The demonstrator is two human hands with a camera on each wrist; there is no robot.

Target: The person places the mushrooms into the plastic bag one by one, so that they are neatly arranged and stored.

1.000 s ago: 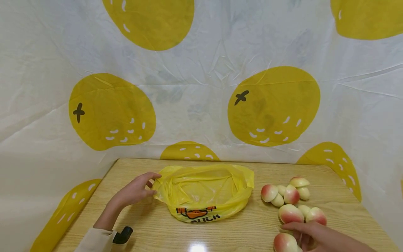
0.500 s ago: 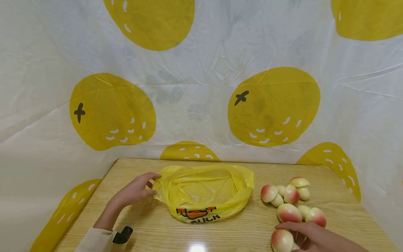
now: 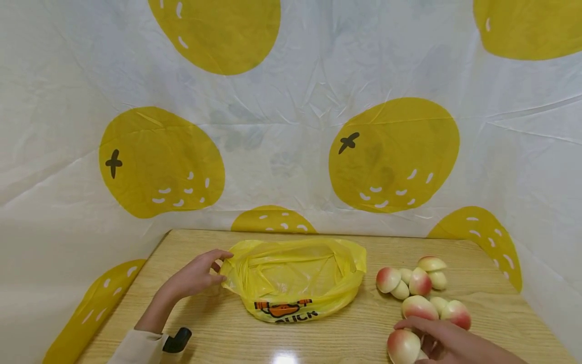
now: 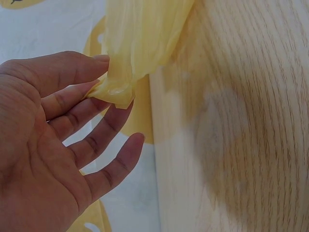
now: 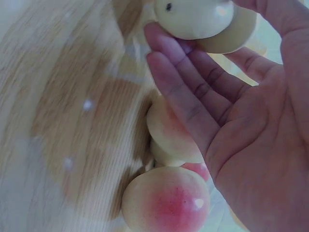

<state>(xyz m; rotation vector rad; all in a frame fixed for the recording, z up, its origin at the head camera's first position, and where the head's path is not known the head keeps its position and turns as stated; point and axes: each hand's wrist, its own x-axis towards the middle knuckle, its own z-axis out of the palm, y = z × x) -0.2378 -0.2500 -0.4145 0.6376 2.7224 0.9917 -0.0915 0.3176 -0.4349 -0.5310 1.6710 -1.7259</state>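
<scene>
My left hand (image 3: 195, 273) pinches the left edge of a yellow plastic bag (image 3: 302, 307). In the left wrist view a gathered corner of the bag (image 4: 145, 43) lies between thumb and fingers, with the little finger (image 4: 120, 162) held away from it. The bag's mouth gapes upward, and a duck print shows on its front. At the lower right, my right hand (image 3: 447, 338) holds a mushroom (image 3: 403, 346) with a glossy red-and-cream cap. From the right wrist, the mushroom's pale rounded stem end (image 5: 195, 19) shows a dark spot, and the fingertips are against it.
Several similar mushrooms lie on the wooden table (image 3: 345, 333), to the right of the bag: a far group (image 3: 420, 280) and a pair (image 3: 420, 307) just beyond my right hand. A white curtain (image 3: 277, 162) with yellow fruit prints hangs behind the table.
The right hand has shifted slightly left with the mushroom in its fingers. My left hand and the bag stay where they were.
</scene>
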